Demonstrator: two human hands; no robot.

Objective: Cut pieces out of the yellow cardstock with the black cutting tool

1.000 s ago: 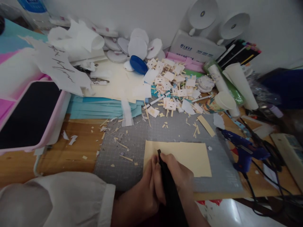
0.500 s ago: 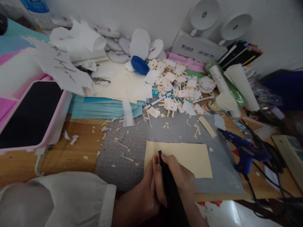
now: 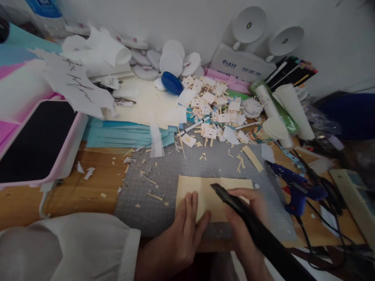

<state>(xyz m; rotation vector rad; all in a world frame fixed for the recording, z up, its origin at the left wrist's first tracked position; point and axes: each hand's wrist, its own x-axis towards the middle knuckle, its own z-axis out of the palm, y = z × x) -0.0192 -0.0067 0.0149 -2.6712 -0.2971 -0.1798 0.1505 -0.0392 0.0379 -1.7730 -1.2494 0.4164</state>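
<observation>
Left hand [image 3: 185,230]: flat, fingers spread on the near left corner of the card [image 3: 215,195], pinning it so it cannot slide.
Right hand [image 3: 249,218]: closed around a black knife [image 3: 234,203], tip raised over the card's middle.
Card: lies on the grey mat [image 3: 164,195], which shields the table [image 3: 88,191].
Glue gun [image 3: 295,187]: parked right of the mat, within reach.
Scraps [image 3: 215,107]: heaped behind, off the work area.
</observation>
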